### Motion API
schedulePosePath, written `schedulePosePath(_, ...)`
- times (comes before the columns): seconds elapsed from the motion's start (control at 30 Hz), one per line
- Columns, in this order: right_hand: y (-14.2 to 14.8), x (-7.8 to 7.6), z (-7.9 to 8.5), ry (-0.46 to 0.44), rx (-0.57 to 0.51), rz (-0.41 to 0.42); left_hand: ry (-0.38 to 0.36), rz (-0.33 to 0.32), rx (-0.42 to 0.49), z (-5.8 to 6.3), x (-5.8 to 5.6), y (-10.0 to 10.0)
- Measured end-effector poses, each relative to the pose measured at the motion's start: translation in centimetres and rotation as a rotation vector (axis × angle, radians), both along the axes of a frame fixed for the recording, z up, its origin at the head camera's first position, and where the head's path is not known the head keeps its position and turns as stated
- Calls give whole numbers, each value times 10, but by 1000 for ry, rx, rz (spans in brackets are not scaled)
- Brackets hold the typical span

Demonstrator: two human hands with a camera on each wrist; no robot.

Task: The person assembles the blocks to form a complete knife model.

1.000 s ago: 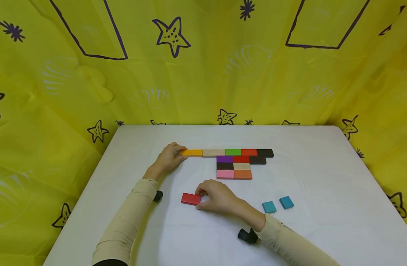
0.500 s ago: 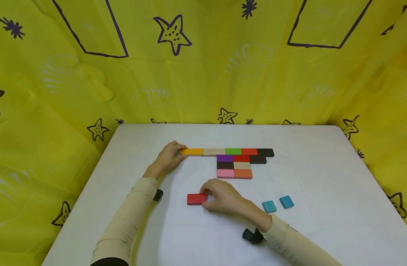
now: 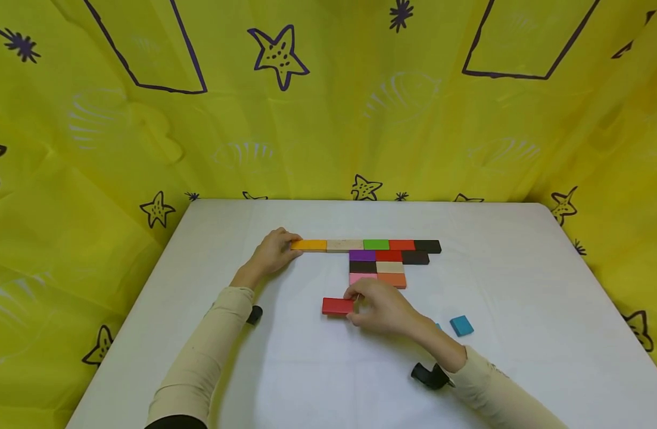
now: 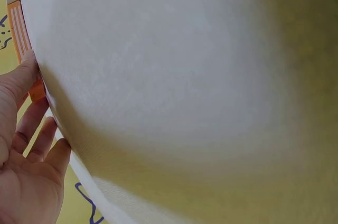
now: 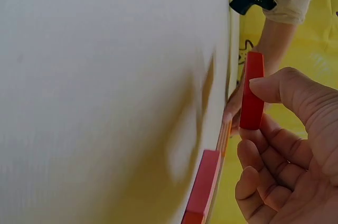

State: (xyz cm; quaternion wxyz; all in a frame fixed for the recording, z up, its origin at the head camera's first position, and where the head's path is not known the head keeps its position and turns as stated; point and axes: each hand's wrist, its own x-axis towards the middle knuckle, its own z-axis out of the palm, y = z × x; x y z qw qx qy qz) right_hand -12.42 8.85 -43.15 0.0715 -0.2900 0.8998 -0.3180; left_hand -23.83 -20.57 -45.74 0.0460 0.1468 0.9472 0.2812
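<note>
In the head view, a red block (image 3: pixel 337 305) is pinched at its right end by my right hand (image 3: pixel 387 307). The right wrist view shows my thumb on this red block (image 5: pixel 252 97), raised off the table, fingers behind it. My left hand (image 3: pixel 270 253) pinches the left end of a yellow-orange block (image 3: pixel 309 245), the first in a long row. That row continues with a beige (image 3: pixel 345 245), a green (image 3: pixel 376 244), a red and a dark block. Shorter rows adjoin it below; my right hand partly hides the pink block (image 3: pixel 360 277) beside the orange one (image 3: pixel 391 280).
A blue block (image 3: pixel 461 326) lies to the right on the white table (image 3: pixel 521 268); a second is almost hidden behind my right forearm. Yellow patterned cloth (image 3: pixel 328 119) surrounds the table's back and sides. Black wrist devices (image 3: pixel 431 376) hang by both forearms.
My right hand has carried the red block right and toward the rows, levelling it from a slight tilt. It now covers one blue block. My left hand stays at the yellow-orange block.
</note>
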Motion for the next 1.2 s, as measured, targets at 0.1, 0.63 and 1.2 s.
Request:
schedulePosePath(0.1, 8, -1, 1, 8, 8, -13, -3, -1, 0, -1, 0, -1)
schedulePosePath(0.63, 43, -11, 6, 128, -8, -3, -4, -2, 17, -1, 2, -1)
schedulePosePath(1.2, 95, -19, 14, 128, -19, -128, 11, -9, 15, 0, 0, -1)
